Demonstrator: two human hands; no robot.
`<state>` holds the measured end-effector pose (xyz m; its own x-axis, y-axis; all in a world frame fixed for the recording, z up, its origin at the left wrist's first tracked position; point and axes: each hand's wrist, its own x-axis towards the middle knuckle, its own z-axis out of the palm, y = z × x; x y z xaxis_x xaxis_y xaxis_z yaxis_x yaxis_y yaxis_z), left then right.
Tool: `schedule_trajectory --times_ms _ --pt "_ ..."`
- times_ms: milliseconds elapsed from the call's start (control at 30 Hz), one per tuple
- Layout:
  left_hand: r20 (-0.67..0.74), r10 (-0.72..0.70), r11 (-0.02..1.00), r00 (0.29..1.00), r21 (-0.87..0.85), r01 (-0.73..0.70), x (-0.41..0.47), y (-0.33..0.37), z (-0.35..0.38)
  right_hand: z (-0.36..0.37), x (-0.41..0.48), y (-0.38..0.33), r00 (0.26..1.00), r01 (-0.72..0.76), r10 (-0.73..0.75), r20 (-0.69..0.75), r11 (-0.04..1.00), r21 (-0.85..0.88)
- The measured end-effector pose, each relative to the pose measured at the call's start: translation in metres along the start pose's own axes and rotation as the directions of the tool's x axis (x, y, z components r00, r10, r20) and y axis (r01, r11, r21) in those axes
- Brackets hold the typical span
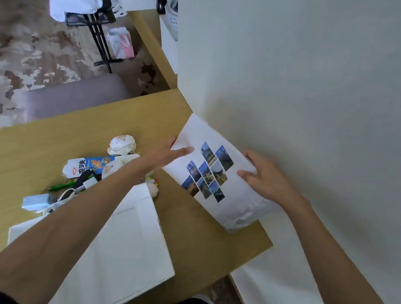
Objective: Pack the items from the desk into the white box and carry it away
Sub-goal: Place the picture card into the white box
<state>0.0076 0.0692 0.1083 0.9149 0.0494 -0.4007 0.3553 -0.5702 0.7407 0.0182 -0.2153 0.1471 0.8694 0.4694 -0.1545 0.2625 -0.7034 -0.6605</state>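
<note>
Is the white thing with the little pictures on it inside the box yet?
Not yet. The white folded cloth with pictures lies on the desk by the wall, outside the white box, with both hands on its edges.

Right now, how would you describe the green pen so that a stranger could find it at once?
Start at the wooden desk and find the clutter left of the white box. The green pen lies at that pile's near-left edge, just above the pale blue charger. It is the only thin, bright green thing there.
</note>
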Motion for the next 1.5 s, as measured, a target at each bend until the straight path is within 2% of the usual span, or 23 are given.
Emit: schedule_trajectory --times_ms 100,167,233,300,367,467,533,600,667,800,900,967,1033,1133,1233,1300,1367,1500 --pt "-0.119 0.132 0.988 0.984 -0.06 -0.14 -0.029 0.009 -0.043 -0.039 0.004 -0.04 0.996 0.083 -0.081 -0.025 0.993 0.088" --pt "-0.202 0.14 0.972 0.969 -0.161 -0.173 -0.056 0.011 -0.071 -0.054 0.01 -0.07 0.985 0.169 -0.163 -0.054 0.979 0.113" --pt "-0.296 0.148 0.962 0.944 -0.177 -0.207 -0.089 0.006 -0.096 -0.056 0.02 -0.103 0.971 0.241 -0.238 -0.035 0.961 0.138" --pt "-0.368 0.17 0.959 0.914 -0.152 -0.239 -0.121 -0.012 -0.116 -0.044 0.037 -0.133 0.955 0.277 -0.289 0.06 0.949 0.149" --pt "-0.412 0.12 0.963 0.904 -0.174 -0.207 -0.153 -0.043 -0.129 -0.017 0.054 -0.164 0.923 0.315 -0.33 0.196 0.943 0.106" --pt "-0.414 -0.042 0.954 0.909 -0.287 -0.086 -0.199 -0.093 -0.134 0.042 0.075 -0.2 0.809 0.398 -0.392 0.438 0.913 0.082" --pt "-0.442 -0.084 0.955 0.893 -0.291 -0.054 -0.226 -0.122 -0.131 0.085 0.08 -0.217 0.737 0.444 -0.401 0.545 0.894 0.058" --pt "-0.471 -0.105 0.983 0.876 -0.183 0.02 -0.247 -0.148 -0.126 0.124 0.079 -0.226 0.69 0.484 -0.385 0.613 0.875 0.005" --pt "-0.429 -0.127 0.992 0.895 -0.047 0.118 -0.264 -0.171 -0.115 0.157 0.076 -0.228 0.673 0.512 -0.345 0.654 0.856 -0.075" --pt "-0.267 -0.228 0.973 0.936 -0.097 0.209 -0.283 -0.202 -0.089 0.199 0.063 -0.217 0.633 0.607 -0.32 0.705 0.77 -0.195" --pt "-0.275 -0.221 0.973 0.936 0.003 0.23 -0.283 -0.211 -0.077 0.214 0.053 -0.199 0.641 0.635 -0.285 0.713 0.718 -0.284" --pt "-0.304 -0.175 0.95 0.936 0.197 0.241 -0.277 -0.213 -0.074 0.216 0.049 -0.187 0.648 0.624 -0.259 0.716 0.719 -0.305" --pt "-0.33 -0.097 0.843 0.939 0.475 0.254 -0.271 -0.214 -0.073 0.215 0.046 -0.179 0.644 0.646 -0.262 0.719 0.69 -0.327" --pt "-0.313 -0.005 0.707 0.95 0.671 0.225 -0.263 -0.218 -0.077 0.22 0.038 -0.178 0.609 0.751 -0.339 0.717 0.537 -0.384" --pt "-0.249 0.107 0.47 0.963 0.866 0.172 -0.254 -0.221 -0.074 0.233 0.026 -0.169 0.569 0.822 -0.442 0.693 0.3 -0.483" --pt "-0.167 0.155 0.409 0.974 0.908 0.091 -0.248 -0.222 -0.065 0.242 0.02 -0.157 0.605 0.795 -0.421 0.676 0.276 -0.54" --pt "-0.079 0.178 0.418 0.981 0.908 -0.003 -0.245 -0.224 -0.055 0.248 0.018 -0.145 0.641 0.767 -0.381 0.666 0.295 -0.57" --pt "0.033 0.165 0.419 0.986 0.902 -0.101 -0.241 -0.226 -0.039 0.25 0.012 -0.13 0.635 0.773 -0.372 0.677 0.316 -0.551"
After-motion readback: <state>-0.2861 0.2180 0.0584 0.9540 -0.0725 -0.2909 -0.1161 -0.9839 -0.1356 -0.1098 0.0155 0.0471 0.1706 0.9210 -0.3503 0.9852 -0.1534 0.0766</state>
